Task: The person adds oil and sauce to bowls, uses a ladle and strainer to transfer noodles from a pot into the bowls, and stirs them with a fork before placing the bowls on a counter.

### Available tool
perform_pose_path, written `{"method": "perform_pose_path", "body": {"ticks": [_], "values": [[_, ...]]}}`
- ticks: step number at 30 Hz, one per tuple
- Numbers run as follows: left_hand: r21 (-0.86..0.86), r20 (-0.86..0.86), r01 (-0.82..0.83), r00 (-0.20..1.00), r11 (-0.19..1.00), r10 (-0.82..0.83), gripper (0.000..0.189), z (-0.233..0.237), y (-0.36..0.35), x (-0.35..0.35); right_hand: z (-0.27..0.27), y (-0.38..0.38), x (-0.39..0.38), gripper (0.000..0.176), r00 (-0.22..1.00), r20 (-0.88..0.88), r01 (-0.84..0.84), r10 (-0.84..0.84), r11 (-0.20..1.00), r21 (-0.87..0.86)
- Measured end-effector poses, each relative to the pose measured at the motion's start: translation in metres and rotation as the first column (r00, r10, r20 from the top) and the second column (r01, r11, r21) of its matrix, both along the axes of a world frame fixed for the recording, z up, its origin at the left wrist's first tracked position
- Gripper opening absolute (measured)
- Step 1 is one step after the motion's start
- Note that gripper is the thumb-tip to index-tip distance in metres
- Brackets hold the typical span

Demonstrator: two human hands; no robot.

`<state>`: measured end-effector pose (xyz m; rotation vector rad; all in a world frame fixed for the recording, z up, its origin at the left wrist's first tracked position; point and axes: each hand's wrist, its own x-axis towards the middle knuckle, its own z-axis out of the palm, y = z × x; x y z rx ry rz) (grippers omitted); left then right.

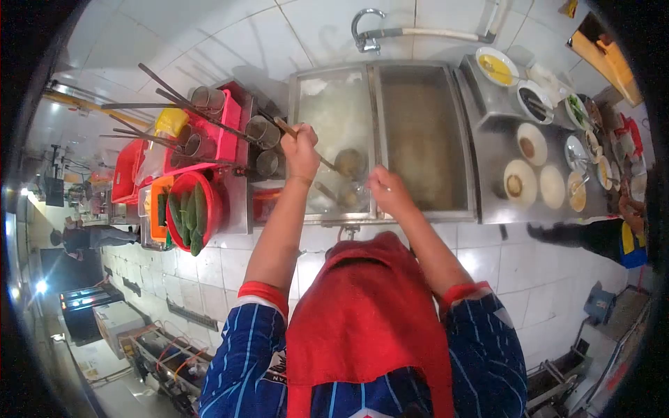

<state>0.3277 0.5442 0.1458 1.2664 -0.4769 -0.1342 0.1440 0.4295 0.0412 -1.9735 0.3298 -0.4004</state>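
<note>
My left hand (301, 152) is closed around the wooden handle of a strainer (326, 161), which slants down to the right into the steaming left basin (334, 94). At its lower end a round basket (350, 162) sits at the water. Another handle (324, 189) shows below it, close to the basin's front edge. My right hand (387, 189) is closed near the divider between the two basins, just right of the basket. Whatever its fingers hold, if anything, is too small and blurred to make out. Brownish liquid fills the right basin (428, 139).
Several strainers with long handles hang at a pink crate (230, 136) on the left. A red bowl (182, 240) holds cucumbers (188, 212). To the right, several bowls (519, 182) stand on a steel counter. A faucet (366, 31) is behind. Other people are at both sides.
</note>
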Motion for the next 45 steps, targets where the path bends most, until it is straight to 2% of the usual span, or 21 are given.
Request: {"method": "perform_pose_path", "body": {"ticks": [2,4,5,6,8,10,11,13,14,17,19,21,22,23,25,27,29,33,35,39,45], "values": [[-0.029,-0.009,0.009,1.000,1.000,-0.009,0.031,0.009,0.001,0.000,0.016,-0.004,-0.005,0.013,0.997,0.001,0.076,-0.076,0.997,0.015],[-0.046,0.013,0.054,0.998,0.997,-0.053,0.033,0.024,0.009,-0.003,0.044,-0.002,-0.024,0.011,0.991,-0.067,-0.120,0.115,0.990,-0.075],[-0.042,0.035,0.105,0.994,0.994,-0.103,0.034,0.033,0.012,-0.004,0.067,0.001,-0.034,0.011,0.991,-0.069,-0.117,0.111,0.989,-0.088],[-0.051,0.033,0.109,0.994,0.993,-0.108,0.034,0.042,0.017,-0.007,0.095,0.005,-0.047,0.010,0.997,-0.031,-0.074,0.072,0.996,-0.050],[-0.027,0.220,0.130,0.968,0.991,-0.121,0.038,0.059,0.022,-0.009,0.119,0.011,-0.062,0.009,1.000,0.010,-0.023,0.023,0.999,-0.026],[-0.025,0.253,0.125,0.961,0.992,-0.114,0.038,0.065,0.025,-0.005,0.129,0.015,-0.074,0.008,0.998,0.060,0.034,-0.024,0.984,-0.174],[-0.012,0.284,0.116,0.953,0.993,-0.108,0.038,0.070,0.023,-0.004,0.129,0.017,-0.076,0.008,0.997,0.070,0.057,-0.045,0.981,-0.187],[0.078,0.369,-0.027,0.929,0.997,-0.004,0.039,0.074,0.029,-0.013,0.116,0.022,-0.081,0.009,0.994,-0.108,0.007,-0.035,0.968,-0.250],[0.100,0.445,-0.089,0.895,0.991,0.035,0.040,0.064,0.030,-0.002,0.091,0.023,-0.085,0.011,0.998,-0.054,0.027,-0.042,0.965,-0.260],[0.083,0.444,-0.062,0.896,0.995,0.019,0.041,0.090,0.031,-0.012,0.114,0.039,-0.092,0.009,0.983,0.167,0.113,-0.076,0.967,-0.227],[0.089,0.370,-0.093,0.927,0.992,0.054,0.040,0.083,0.032,-0.008,0.104,0.038,-0.095,0.008,0.980,0.165,0.153,-0.112,0.954,-0.260],[0.048,0.456,-0.009,0.890,0.999,-0.014,0.039,0.080,0.035,-0.008,0.102,0.045,-0.102,0.007,0.994,0.091,0.081,-0.060,0.963,-0.257],[0.026,0.516,-0.010,0.856,1.000,-0.005,0.038,0.085,0.034,-0.010,0.091,0.051,-0.099,0.008,0.972,0.208,0.165,-0.109,0.949,-0.270],[-0.007,0.573,-0.016,0.819,1.000,0.017,0.038,0.092,0.028,-0.011,0.097,0.045,-0.101,0.008,0.969,0.216,0.182,-0.122,0.941,-0.284],[0.040,0.559,0.021,0.828,0.999,-0.039,0.037,0.097,0.033,-0.015,0.103,0.053,-0.109,0.009,0.978,0.198,0.099,-0.057,0.974,-0.205],[0.005,0.557,0.032,0.830,0.999,-0.030,0.038,0.099,0.029,-0.012,0.109,0.053,-0.115,0.010,0.989,0.133,0.091,-0.058,0.963,-0.255],[-0.002,0.586,-0.007,0.811,1.000,0.007,0.038,0.106,0.027,-0.012,0.108,0.057,-0.117,0.012,0.971,0.183,0.180,-0.154,0.974,-0.137],[-0.025,0.564,-0.041,0.824,0.999,0.048,0.040,0.106,0.029,-0.006,0.109,0.051,-0.123,0.014,0.971,0.171,0.174,-0.166,0.984,-0.034],[-0.030,0.572,-0.065,0.817,0.997,0.071,0.041,0.107,0.028,-0.003,0.108,0.050,-0.125,0.015,0.965,0.109,0.235,-0.238,0.971,0.044],[0.000,0.569,-0.155,0.812,0.988,0.127,0.044,0.100,0.026,0.004,0.113,0.046,-0.131,0.017,0.963,0.088,0.249,-0.254,0.966,0.065],[-0.006,0.483,-0.130,0.868,0.991,0.117,0.046,0.095,0.019,0.004,0.103,0.040,-0.132,0.021,0.962,0.053,0.261,-0.268,0.959,0.112]]}}
